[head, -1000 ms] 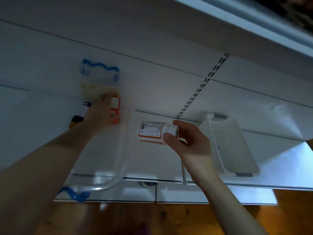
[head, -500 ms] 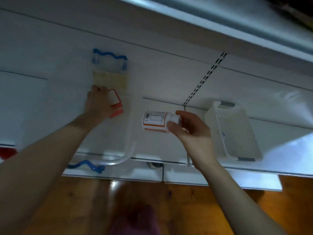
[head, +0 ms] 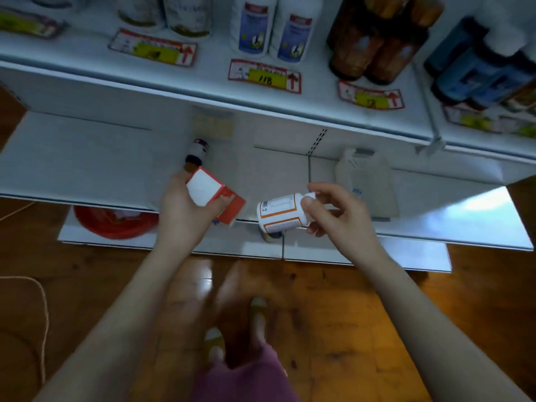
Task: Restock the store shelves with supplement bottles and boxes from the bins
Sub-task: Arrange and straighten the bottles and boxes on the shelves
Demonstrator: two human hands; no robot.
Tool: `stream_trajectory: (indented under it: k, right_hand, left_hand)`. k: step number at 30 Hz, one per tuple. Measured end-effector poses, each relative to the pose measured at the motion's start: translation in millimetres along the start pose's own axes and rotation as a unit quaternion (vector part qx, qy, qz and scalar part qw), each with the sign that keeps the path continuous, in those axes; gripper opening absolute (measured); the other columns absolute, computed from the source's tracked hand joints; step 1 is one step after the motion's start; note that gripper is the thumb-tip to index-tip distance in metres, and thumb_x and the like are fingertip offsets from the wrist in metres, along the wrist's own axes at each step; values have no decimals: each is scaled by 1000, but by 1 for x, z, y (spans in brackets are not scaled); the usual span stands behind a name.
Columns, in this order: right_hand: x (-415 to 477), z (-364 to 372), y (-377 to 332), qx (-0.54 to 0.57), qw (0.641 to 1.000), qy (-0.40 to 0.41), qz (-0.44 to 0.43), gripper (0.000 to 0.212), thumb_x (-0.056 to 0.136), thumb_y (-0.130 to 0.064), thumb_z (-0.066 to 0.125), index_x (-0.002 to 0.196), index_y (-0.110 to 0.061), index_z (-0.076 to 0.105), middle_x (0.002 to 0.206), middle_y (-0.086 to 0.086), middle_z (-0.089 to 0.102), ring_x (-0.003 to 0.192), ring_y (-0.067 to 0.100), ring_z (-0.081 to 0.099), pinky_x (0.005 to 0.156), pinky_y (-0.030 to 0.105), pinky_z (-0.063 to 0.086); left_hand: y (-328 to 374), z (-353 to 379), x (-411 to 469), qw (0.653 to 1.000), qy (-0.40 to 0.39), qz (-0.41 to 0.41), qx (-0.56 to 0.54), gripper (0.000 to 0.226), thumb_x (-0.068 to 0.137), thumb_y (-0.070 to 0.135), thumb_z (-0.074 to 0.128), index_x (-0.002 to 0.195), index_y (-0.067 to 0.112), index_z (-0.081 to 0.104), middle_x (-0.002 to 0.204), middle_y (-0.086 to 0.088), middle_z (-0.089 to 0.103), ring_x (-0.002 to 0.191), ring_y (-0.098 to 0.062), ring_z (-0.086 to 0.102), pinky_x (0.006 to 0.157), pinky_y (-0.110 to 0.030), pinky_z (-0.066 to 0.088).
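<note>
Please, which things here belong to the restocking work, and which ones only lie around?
Part of the job:
- left hand, holding the red-and-white box
- right hand, holding the white bottle with orange label
- dark bottle behind the box
- white basket
- stocked shelf

Lying about:
- red object under the lower shelf
- cord on the floor

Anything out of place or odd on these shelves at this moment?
The small dark bottle lies on its side on the lower shelf, just beyond the left hand holding the red-and-white box, while the white bottles on the upper shelf stand upright. The right hand's orange-labelled bottle is simply held sideways. Nothing looks spilled or damaged.
</note>
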State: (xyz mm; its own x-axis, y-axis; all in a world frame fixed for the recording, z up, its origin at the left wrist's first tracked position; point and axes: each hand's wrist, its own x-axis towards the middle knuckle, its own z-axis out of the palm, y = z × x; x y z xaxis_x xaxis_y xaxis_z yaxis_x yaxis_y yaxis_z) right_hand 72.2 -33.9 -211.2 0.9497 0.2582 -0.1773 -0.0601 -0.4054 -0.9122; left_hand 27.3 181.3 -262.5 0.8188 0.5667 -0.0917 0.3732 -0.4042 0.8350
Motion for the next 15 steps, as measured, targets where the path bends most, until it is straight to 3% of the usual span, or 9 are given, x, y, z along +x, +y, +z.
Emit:
stream_trajectory:
  k: [4,7,9,12,15]
  right_hand:
    - [-23,-34,-41,-21,999,-21,-45,21,90,-17,56,92,-38,59,81,-2,61,54,4,59,55,20,51]
    - [-32,-60,-60,-88,994,-33,-64,27,85,-17,64,93,-41,56,91,-2,60,62,10,59,61,25,50]
    - [-35,-74,-72,-142,986,-37,-83,42,77,-8,69,94,-43,54,93,-9,55,61,5,54,58,17,45]
    - [-33,-92,-95,-198,973,-39,-115,47,72,1,65,106,-29,55,91,-15,51,65,-4,54,60,8,40]
    - [-29,-107,-118,-232,965,-16,-124,42,74,-8,67,113,-18,57,81,-10,55,68,14,58,67,29,50]
  left_hand:
    - [28,-24,-40,1000,-7,17,-7,57,71,22,79,118,2,51,109,-14,59,97,-27,56,72,-25,36]
    - [48,-38,-54,999,-16,24,-22,57,70,24,79,117,5,52,109,-13,60,96,-27,57,72,-28,39]
    - [67,-46,-60,998,-23,40,-34,56,70,26,78,117,8,52,107,-9,60,93,-23,56,72,-28,40]
    - [98,-56,-69,996,-19,66,-56,53,71,21,77,115,11,50,104,-5,55,91,-17,51,74,-27,38]
    - [127,-62,-75,993,-4,96,-72,49,69,17,79,108,18,48,101,-2,53,89,-15,50,74,-26,36]
